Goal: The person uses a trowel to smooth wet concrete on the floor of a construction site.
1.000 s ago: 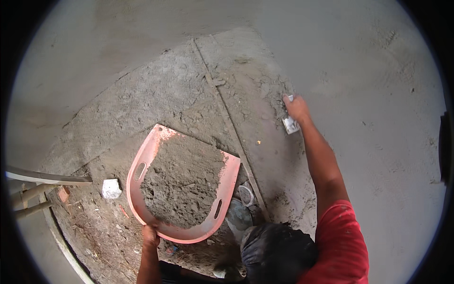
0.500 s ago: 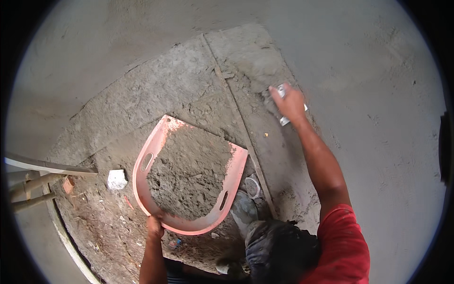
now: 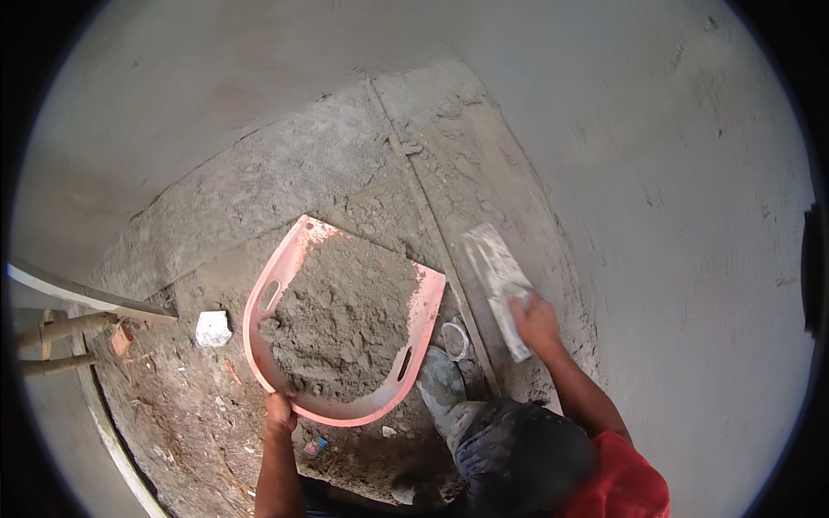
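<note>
My left hand [image 3: 281, 412] is closed on the near rim of a pink plastic mortar pan [image 3: 380, 406], which has slotted handles and an open far side. Grey mortar [image 3: 341, 311] fills much of the pan. In my right hand [image 3: 535, 322] is a long, flat plastering trowel [image 3: 490, 259] smeared with mortar. It is slightly blurred and lies over the grey mortar strip [image 3: 475, 164] on the right, between a thin wooden batten [image 3: 425, 207] and the wall. My fingers hide its grip.
Smooth grey plastered walls [image 3: 682, 259] rise at the right and far side. By my shoe [image 3: 442, 384] is a white ring [image 3: 455, 341]. Left of the pan lie a white block [image 3: 212, 329] and a brick piece [image 3: 122, 339]. Wooden poles [image 3: 65, 332] stand at far left.
My right hand has swept the trowel back toward me along the mortar strip, and its long face now shows. My left hand stays on the pan's rim.
</note>
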Tool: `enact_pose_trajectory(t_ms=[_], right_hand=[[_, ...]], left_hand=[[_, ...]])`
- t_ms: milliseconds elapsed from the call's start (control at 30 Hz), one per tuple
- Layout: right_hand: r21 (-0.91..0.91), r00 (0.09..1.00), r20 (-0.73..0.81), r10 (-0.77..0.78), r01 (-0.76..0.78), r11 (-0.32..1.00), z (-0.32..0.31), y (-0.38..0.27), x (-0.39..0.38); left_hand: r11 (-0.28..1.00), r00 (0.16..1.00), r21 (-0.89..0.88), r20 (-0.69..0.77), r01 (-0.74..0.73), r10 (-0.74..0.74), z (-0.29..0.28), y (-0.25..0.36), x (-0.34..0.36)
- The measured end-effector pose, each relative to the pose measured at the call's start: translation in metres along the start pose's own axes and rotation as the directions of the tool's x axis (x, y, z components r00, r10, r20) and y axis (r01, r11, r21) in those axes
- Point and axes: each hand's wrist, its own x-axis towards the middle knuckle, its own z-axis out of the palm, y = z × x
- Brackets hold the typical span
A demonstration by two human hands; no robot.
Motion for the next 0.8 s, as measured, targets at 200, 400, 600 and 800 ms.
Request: enact_pose_trajectory(t_ms=[200,400,600,800], right_hand=[[-0.13,0.98,0.198,0.009,0.017,0.991,-0.002,-0.024,0.07],[-0.074,0.994,0.082,-0.071,0.077,0.994,0.066,-0.131,0.282],[-0.02,0.997,0.072,-0.035,0.036,0.999,0.096,-0.204,0.412],[0.09,0.955,-0.243,-0.169,0.195,0.977,0.117,-0.169,0.4]], left_hand=[[0.998,0.994,0.0,-0.086,0.061,-0.061,0.009,0.0,0.0],[1.0,0.992,-0.01,-0.122,-0.003,0.002,-0.002,-0.014,0.008],[0.998,0.989,-0.031,-0.135,0.061,-0.065,0.017,-0.001,0.0],[0.998,0.984,-0.037,-0.167,0.06,-0.065,0.014,0.006,0.001]])
